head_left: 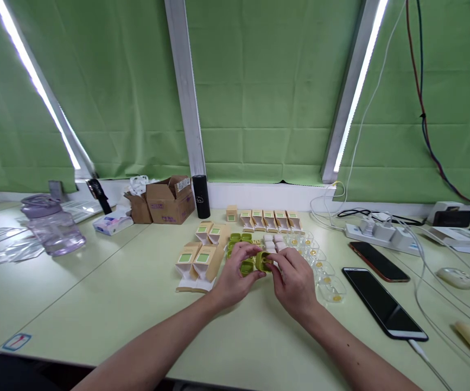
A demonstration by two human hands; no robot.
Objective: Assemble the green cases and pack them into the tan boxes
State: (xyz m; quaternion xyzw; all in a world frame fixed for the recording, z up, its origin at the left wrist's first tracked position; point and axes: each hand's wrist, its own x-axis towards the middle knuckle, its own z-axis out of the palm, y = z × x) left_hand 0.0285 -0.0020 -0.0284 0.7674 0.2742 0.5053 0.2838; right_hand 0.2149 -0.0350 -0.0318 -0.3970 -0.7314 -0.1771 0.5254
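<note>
A small olive-green square container (262, 263) is tilted between my two hands, its open side turned toward me. My left hand (237, 274) grips it from the left with thumb and fingers. On the other side, my right hand (296, 278) pinches at its rim; whether those fingertips also hold a small part inside is hidden. More green containers (246, 266) stand on the table just behind my left hand. White rounded pieces (273, 240) lie beyond my right hand. To its right are rows of clear plastic covers (332, 290) with yellow spots.
Open kraft boxes (196, 260) stand to the left, with another row of boxes (270, 220) behind. Two phones (383, 301), cables and a power strip (381, 236) occupy the right. Farther left are a cardboard carton (170, 203), a black cylinder (201, 196) and a water bottle (54, 228).
</note>
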